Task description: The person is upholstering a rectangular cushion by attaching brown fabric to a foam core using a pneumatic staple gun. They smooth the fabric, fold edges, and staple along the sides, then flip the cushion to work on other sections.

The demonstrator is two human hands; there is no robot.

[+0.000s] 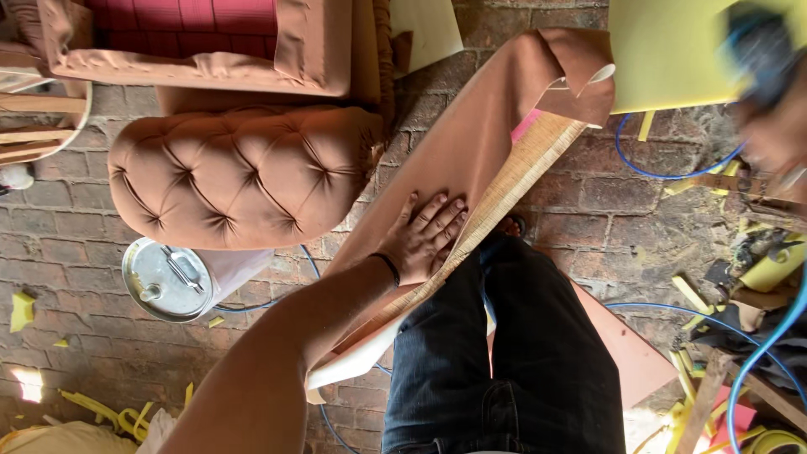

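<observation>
Tan-brown fabric stretched over a long padded wooden panel [471, 143] lies under the flat, spread left hand [424, 240]. Left of that hand sits a tufted brown cushion [244, 172], with a round metal can [166, 280] below. The right hand [769, 126] is blurred, clutching something dark; grip unclear.

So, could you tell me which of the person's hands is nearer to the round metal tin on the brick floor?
Left. The left hand lies flat on the brown fabric panel, to the right of the metal tin. The right hand is blurred at the far upper right, much farther off.
</observation>
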